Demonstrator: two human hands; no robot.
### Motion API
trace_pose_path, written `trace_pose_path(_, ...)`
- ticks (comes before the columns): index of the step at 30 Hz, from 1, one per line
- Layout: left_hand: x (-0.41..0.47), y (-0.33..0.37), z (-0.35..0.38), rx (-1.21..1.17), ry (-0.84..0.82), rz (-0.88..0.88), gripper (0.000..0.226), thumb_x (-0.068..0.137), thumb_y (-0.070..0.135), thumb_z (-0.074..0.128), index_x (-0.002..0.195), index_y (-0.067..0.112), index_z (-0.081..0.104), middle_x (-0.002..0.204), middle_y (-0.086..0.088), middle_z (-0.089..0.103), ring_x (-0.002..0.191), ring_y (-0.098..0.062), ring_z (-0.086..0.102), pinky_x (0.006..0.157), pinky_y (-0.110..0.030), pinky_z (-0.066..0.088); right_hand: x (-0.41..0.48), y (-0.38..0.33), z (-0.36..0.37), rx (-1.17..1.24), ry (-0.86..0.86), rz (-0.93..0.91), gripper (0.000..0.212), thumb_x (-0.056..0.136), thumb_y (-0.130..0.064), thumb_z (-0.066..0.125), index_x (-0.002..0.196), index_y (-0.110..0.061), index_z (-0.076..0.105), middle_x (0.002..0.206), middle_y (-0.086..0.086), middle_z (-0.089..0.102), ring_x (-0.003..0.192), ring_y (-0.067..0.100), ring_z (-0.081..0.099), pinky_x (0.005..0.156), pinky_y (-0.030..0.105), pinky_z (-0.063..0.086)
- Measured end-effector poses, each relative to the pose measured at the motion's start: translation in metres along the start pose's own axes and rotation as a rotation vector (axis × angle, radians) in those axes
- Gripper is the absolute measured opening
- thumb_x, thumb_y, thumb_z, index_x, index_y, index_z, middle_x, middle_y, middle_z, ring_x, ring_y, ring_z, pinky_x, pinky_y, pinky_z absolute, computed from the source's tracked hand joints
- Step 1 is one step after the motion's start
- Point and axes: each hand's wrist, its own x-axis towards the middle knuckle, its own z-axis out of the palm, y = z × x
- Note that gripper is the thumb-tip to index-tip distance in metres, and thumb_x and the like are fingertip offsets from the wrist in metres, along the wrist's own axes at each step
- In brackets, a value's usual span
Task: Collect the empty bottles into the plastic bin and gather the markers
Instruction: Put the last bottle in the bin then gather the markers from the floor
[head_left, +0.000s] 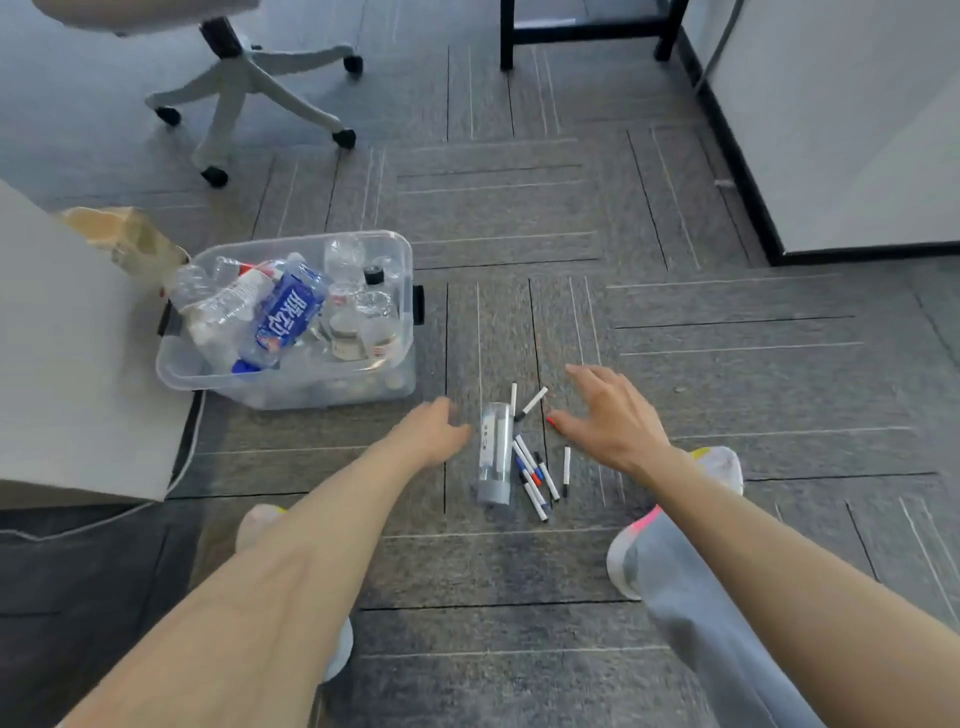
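Several markers (535, 470) lie scattered on the carpet (519, 208) at lower centre, beside a clear cylinder (493, 452) on its side. The right hand (610, 415) hovers just right of them, fingers spread, empty. The left hand (434, 431), blurred, is just left of the cylinder; its grip cannot be told. The plastic bin (311, 387), centre left, holds bottles (291, 312).

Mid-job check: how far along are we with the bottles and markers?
Mostly done on bottles: the plastic bin is full of them. Nothing looks gripped yet; the left hand, blurred, reaches beside one clear bottle lying on the carpet, and the right hand spreads open over the markers. Left: bin that bottle, gather the scattered markers.
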Motion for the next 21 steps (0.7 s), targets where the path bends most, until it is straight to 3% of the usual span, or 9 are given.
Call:
trace_pose_path(2, 0.032, -0.001, 0.045, -0.037, -0.045, -0.041, 0.054, 0.099, 0.036, 0.047, 0.143, 0.007, 0.037, 0.144, -0.015, 0.045, 0.111, -0.025, 0.052, 0.091, -0.033, 0.043, 0.003, 0.033, 0.029, 0.085, -0.029, 0.096, 0.067, 0.089, -0.048, 0.059, 0.146, -0.017, 0.039, 0.147, 0.005, 0.044, 0.134, 0.027, 0.041, 0.105, 0.04, 0.039)
trace_pose_path(4, 0.062, -0.001, 0.082, -0.083, -0.053, -0.119, 0.058, 0.096, 0.037, 0.05, 0.141, 0.004, 0.034, 0.139, -0.018, 0.049, 0.11, -0.029, 0.056, 0.084, -0.034, 0.046, 0.01, 0.06, 0.053, 0.162, -0.051, 0.197, 0.077, 0.089, -0.051, 0.058, 0.151, -0.017, 0.029, 0.15, 0.007, 0.042, 0.136, 0.028, 0.039, 0.107, 0.041, 0.037)
trace_pose_path(8, 0.115, 0.004, 0.133, -0.183, -0.006, -0.284, 0.078, 0.094, 0.04, 0.056, 0.148, 0.0, 0.017, 0.15, -0.018, 0.032, 0.131, -0.035, 0.044, 0.102, -0.044, 0.043, 0.035, 0.092, 0.086, 0.28, -0.069, 0.269, 0.086, 0.089, -0.053, 0.056, 0.154, -0.018, 0.014, 0.151, 0.009, 0.041, 0.137, 0.03, 0.039, 0.106, 0.042, 0.038)
trace_pose_path(16, 0.164, 0.008, 0.141, -0.229, 0.042, -0.341, 0.085, 0.084, 0.035, 0.071, 0.144, -0.002, 0.023, 0.146, -0.02, 0.032, 0.126, -0.037, 0.045, 0.101, -0.047, 0.045, 0.052, 0.097, 0.086, 0.389, -0.1, 0.317, 0.08, 0.091, -0.053, 0.052, 0.155, -0.019, 0.016, 0.151, 0.003, 0.043, 0.137, 0.024, 0.04, 0.108, 0.038, 0.034)
trace_pose_path(19, 0.159, 0.002, 0.141, -0.201, -0.049, -0.334, 0.104, 0.082, 0.04, 0.075, 0.15, -0.002, 0.009, 0.157, -0.02, 0.015, 0.139, -0.036, 0.032, 0.107, -0.045, 0.037, 0.041, 0.089, 0.079, 0.39, -0.133, 0.342, 0.08, 0.092, -0.051, 0.052, 0.155, -0.018, 0.015, 0.15, 0.006, 0.043, 0.137, 0.025, 0.039, 0.108, 0.038, 0.035)
trace_pose_path(21, 0.162, -0.001, 0.151, -0.223, -0.087, -0.338, 0.111, 0.082, 0.038, 0.075, 0.152, -0.003, -0.001, 0.159, -0.019, 0.015, 0.141, -0.037, 0.03, 0.107, -0.046, 0.036, 0.036, 0.087, 0.079, 0.392, -0.151, 0.34, 0.079, 0.093, -0.05, 0.052, 0.155, -0.018, 0.015, 0.149, 0.005, 0.043, 0.137, 0.025, 0.04, 0.107, 0.038, 0.036)
